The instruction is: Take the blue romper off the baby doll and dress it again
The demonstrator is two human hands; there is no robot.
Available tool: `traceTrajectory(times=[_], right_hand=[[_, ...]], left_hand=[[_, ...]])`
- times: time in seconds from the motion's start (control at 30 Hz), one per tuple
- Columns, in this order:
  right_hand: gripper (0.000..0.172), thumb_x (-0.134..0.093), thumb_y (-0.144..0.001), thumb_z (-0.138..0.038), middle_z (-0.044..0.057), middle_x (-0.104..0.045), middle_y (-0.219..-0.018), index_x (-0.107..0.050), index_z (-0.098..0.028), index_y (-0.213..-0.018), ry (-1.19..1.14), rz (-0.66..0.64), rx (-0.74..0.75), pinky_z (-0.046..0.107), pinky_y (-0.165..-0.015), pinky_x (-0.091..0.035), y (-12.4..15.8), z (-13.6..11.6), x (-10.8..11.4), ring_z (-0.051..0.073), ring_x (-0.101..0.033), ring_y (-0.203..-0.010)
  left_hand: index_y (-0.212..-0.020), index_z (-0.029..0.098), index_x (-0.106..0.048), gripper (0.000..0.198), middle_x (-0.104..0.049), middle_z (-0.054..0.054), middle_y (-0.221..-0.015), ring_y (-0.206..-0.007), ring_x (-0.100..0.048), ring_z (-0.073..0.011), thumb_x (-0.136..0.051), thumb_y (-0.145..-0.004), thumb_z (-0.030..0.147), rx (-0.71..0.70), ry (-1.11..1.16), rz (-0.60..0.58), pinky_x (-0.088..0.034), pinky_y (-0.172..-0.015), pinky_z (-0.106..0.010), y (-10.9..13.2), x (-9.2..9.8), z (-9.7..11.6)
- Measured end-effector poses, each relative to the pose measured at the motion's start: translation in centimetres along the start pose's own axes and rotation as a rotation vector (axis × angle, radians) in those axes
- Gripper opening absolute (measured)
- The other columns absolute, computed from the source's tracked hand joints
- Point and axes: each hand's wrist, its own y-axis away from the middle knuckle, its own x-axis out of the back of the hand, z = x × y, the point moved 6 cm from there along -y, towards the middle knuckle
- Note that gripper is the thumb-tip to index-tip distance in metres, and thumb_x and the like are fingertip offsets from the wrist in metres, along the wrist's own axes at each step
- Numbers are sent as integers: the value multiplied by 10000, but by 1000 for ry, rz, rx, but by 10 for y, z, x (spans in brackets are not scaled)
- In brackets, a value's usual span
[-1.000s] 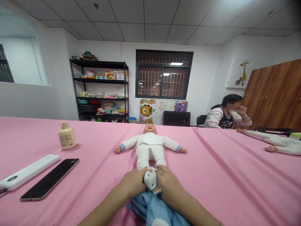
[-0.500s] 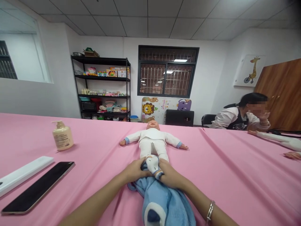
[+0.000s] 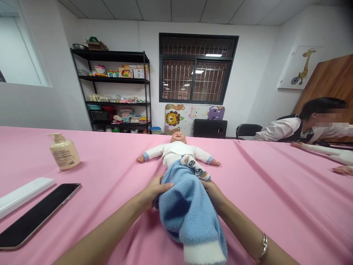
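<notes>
Looking down the length of a pink-covered worktop point(image 3: 278, 198) from the head camera, a baby doll point(image 3: 178, 149) lies on its back with its arms out, wearing a white top. A blue fleece wrap point(image 3: 187, 209) covers it from the chest down and runs toward the person, ending in a white cuff point(image 3: 205, 252) at the near edge of the view. A narrow patterned strip point(image 3: 195, 167) lies across the doll's chest at the wrap's far end. The left hand point(image 3: 153, 193) sits on the wrap's left side, fingers pressed together and closed over the fleece. The right hand point(image 3: 212, 193) is at the wrap's right side, its fingertips hidden behind the fleece, so whether it pinches cannot be told; a metal bangle point(image 3: 264, 246) circles that wrist.

Left of the doll stand a cream pump bottle point(image 3: 64, 152), a white oblong case point(image 3: 23, 195) and a black smartphone point(image 3: 35, 213), all well apart from the hands. At the right, a seated person point(image 3: 300, 127) leans over the worktop's far corner, just behind a second doll's arm point(image 3: 322, 151).
</notes>
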Motion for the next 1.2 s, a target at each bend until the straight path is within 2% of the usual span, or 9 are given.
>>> traceTrajectory(times=[0.13,0.27,0.37,0.63,0.8,0.87,1.0,1.1,1.2], right_hand=[[339,-636,-583,-210,65,-673,-865,-641,-125,-912,16,-18,2,362,-807,-454,1,-2,-1,230,-603,-817],[295,-587,-560,-155,24,-653,-833,-624,-148,-852,173,-3,31,335,-807,-423,-3,1,2,206,-564,-829],[182,-560,-561,-152,-2,-613,-779,-596,-154,-740,326,-72,127,316,-809,-385,-3,0,-3,188,-515,-825],[337,-618,-612,-224,33,-612,-930,-563,-161,-939,451,-224,229,325,-787,-403,7,-8,-19,207,-524,-862],[337,-590,-639,-215,44,-620,-964,-577,-156,-971,552,-27,376,343,-828,-398,0,-22,-3,221,-532,-901],[341,-563,-657,-196,41,-612,-996,-578,-162,-996,572,-21,340,351,-863,-380,0,-23,-1,223,-519,-945],[416,-528,-626,-126,16,-586,-987,-554,-184,-1037,530,-142,131,326,-833,-377,7,-12,-7,196,-497,-926],[429,-529,-575,-97,-3,-569,-894,-544,-179,-996,352,-197,-31,276,-742,-391,10,2,-9,164,-491,-838],[355,-537,-548,-86,-18,-554,-794,-552,-157,-895,244,-176,-49,244,-698,-383,10,8,-10,138,-481,-766]], left_hand=[[-965,108,-626,461,-659,-104,-929,-888,-607,-252,-726,-644,423,3,-91,147,-485,-766,-307,-2,9,-3],[-999,131,-619,444,-651,-90,-995,-970,-584,-258,-671,-686,443,-170,-141,434,-466,-849,-338,-5,26,4],[-1078,151,-587,457,-614,-93,-1105,-1062,-544,-251,-650,-711,414,-254,-127,516,-411,-951,-351,-7,30,5],[-1111,177,-571,447,-574,-70,-1187,-1130,-503,-247,-619,-735,414,-284,-90,515,-402,-985,-337,-6,25,8],[-1177,181,-517,510,-553,-79,-1212,-1138,-494,-246,-613,-744,432,-309,-123,461,-391,-991,-344,-11,24,4],[-1181,173,-508,521,-555,-87,-1204,-1125,-501,-250,-610,-748,442,-320,-138,421,-389,-989,-359,-15,25,0],[-1165,159,-508,532,-539,-96,-1218,-1135,-487,-259,-613,-741,464,-340,-153,337,-377,-991,-376,-21,27,-5],[-1136,159,-513,513,-544,-90,-1205,-1138,-478,-248,-617,-736,464,-355,-224,346,-361,-995,-357,-17,22,1],[-1055,172,-528,382,-596,-52,-1077,-1022,-533,-208,-571,-782,434,-419,-377,372,-399,-917,-309,-5,10,11]])
